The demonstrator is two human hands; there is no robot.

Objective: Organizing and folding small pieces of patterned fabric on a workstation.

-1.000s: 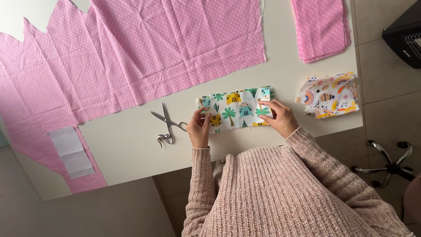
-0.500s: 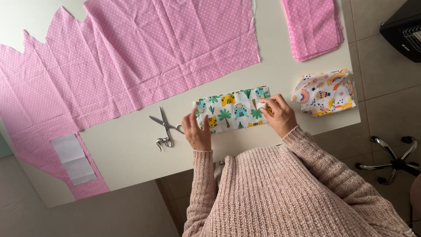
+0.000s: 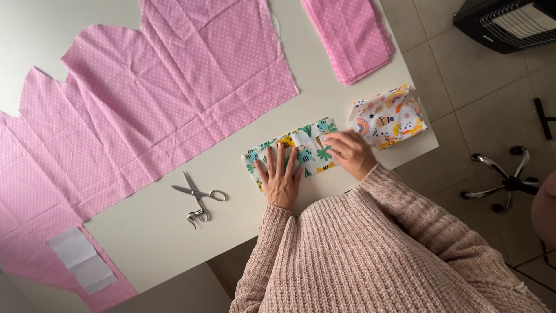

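Left hand [image 3: 280,179] now lying flat, fingers spread wide, pressing the animal-print fabric strip [image 3: 295,149] on the white table [image 3: 231,174]; earlier it gripped the strip's left end. Right hand [image 3: 349,153] staying pinched on the right end. Scissors [image 3: 198,198] lying left.

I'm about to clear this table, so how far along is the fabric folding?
Done: one rainbow-print piece lies folded at the table's edge, beside a folded pink stack. In hand: the left hand lies flat on the animal-print piece while the right hand works its fold. Left: the large pink cloth lies spread out, scissors beside it.
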